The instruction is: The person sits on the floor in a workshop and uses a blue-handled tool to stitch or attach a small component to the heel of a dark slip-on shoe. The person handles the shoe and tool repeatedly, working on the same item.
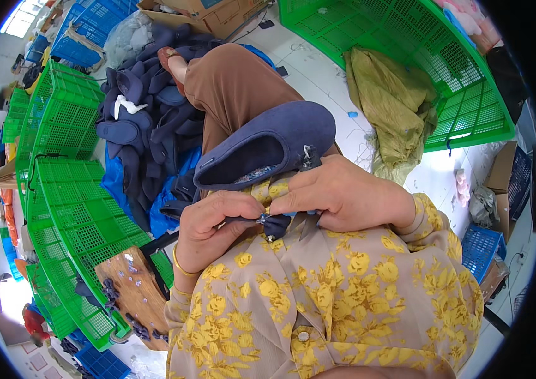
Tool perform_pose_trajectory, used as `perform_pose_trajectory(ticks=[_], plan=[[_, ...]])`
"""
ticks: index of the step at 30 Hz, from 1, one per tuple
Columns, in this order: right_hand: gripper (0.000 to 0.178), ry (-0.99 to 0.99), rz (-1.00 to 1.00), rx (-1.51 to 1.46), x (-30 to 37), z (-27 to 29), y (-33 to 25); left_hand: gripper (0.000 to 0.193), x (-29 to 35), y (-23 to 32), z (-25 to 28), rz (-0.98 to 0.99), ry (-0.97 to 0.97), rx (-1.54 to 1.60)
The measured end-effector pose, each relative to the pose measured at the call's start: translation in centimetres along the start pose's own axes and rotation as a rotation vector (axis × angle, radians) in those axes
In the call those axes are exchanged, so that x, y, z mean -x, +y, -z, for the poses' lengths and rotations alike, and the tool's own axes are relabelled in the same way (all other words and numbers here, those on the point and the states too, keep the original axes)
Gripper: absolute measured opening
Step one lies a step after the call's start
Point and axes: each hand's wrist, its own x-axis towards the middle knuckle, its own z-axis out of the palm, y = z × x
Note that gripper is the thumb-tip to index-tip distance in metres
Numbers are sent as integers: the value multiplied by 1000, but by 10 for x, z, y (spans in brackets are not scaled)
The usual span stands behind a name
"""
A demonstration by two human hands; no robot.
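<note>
A navy slipper (299,126) lies across my lap, its opening facing up and a patterned insole showing inside. A small silvery ornament (307,153) is on its upper near the right end. Just below the slipper, my left hand (214,221) is closed, thumb and fingers pinching a small navy fabric piece (275,226), perhaps a bow, with a shiny bead on it. My right hand (350,196) is also closed, its fingertips meeting the left ones at this piece. Dark pointed ends show under the right fingers; what they belong to is hidden.
Left of my legs is a pile of navy slippers (160,120) on blue sheeting. Green crates (69,208) line the left, beside a wooden board (132,290) with small navy pieces. At upper right stand a large green crate (400,38) and an olive sack (388,88).
</note>
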Motion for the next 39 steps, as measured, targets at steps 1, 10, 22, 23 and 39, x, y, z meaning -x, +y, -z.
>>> perform_pose_trajectory(ticks=[1, 10, 22, 23, 39], plan=[[46, 1, -7, -7, 0, 0, 0, 22, 0, 0, 0, 2, 1, -1], [42, 8, -6, -46, -1, -2, 4, 22, -3, 1, -1, 42, -30, -17], [47, 17, -75, -198, 4, -7, 16, 13, 2, -2, -4, 223, -23, 142], [48, 16, -71, -212, 4, -7, 16, 12, 3, -1, -5, 239, -22, 177], [48, 83, -83, -256, 9, -28, 22, 12, 3, 4, -8, 363, -55, 168]])
